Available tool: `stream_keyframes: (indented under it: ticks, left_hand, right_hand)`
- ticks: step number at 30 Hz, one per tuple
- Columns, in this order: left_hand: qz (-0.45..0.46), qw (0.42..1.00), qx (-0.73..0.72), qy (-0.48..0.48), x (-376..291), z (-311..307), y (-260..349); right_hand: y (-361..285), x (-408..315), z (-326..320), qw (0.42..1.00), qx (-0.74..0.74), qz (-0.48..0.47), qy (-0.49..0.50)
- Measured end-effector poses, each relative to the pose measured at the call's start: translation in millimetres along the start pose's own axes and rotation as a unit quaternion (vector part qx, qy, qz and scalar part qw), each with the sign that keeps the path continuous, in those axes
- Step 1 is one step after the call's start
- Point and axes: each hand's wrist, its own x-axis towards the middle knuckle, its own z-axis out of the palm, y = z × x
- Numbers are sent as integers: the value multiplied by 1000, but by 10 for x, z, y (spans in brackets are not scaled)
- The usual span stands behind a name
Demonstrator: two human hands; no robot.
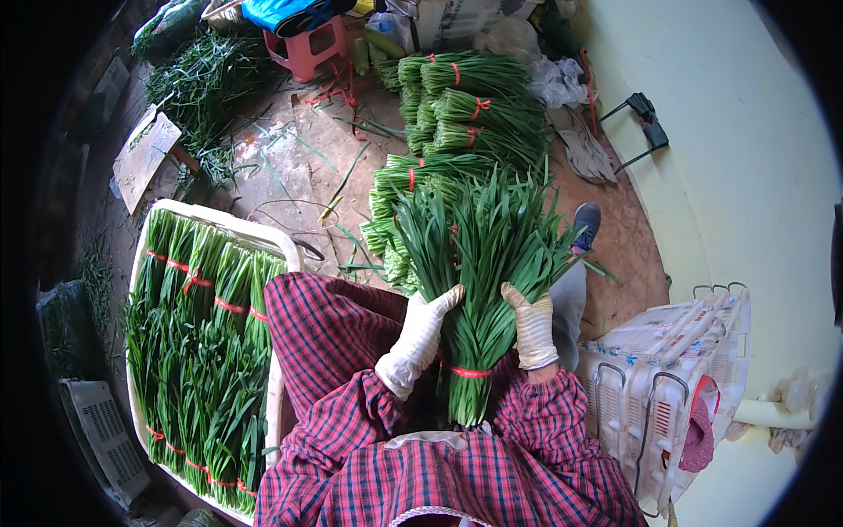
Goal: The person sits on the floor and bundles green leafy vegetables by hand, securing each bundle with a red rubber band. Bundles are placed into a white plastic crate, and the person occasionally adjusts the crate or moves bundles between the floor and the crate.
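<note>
A large bundle of garlic chives (484, 263) stands upright over my lap, stem ends towards me and leaf tips fanned out away from me. Red tape (469, 372) binds it near the stems. My left hand (418, 336), in a white glove, grips the leaves from the left with the thumb on top. On the other side my right hand (531, 324), in a pale glove, clasps them the same way; the fingers behind the leaves are hidden. Left of my knee, a white plastic crate (290, 253) holds several chive bundles (204, 329) bound with red tape, laid side by side.
Beyond the held bundle, taped chive bundles (474, 105) are stacked on the floor. Loose trimmings (204, 85) lie by a pink stool (309, 49). A tilted board (145, 155) stands at left. White crates (632, 388) rest against the wall at right.
</note>
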Motion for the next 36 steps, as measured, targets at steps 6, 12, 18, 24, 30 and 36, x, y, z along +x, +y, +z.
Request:
stream_keyframes:
  ticks: [6,12,18,24,30,36]
  left_hand:
    - [-9,1000,-7,-17,-22,12,33]
    - [-11,1000,-3,-16,-39,26,32]
    - [10,1000,-7,-15,-55,71,18]
    - [14,1000,-1,28,-24,51,20]
    - [46,997,2,60,42,-24,70]
    - [104,980,131,-108,-114,128,240]
  right_hand:
    - [1,-32,21,1000,13,-8,4]
    - [-43,-46,15,1000,-22,3,-14]
    - [-5,-19,68,998,24,43,-34]
    - [-15,22,114,997,26,31,-71]
    - [40,-297,125,988,-66,61,-122]
    - [347,-210,-24,980,145,118,-62]
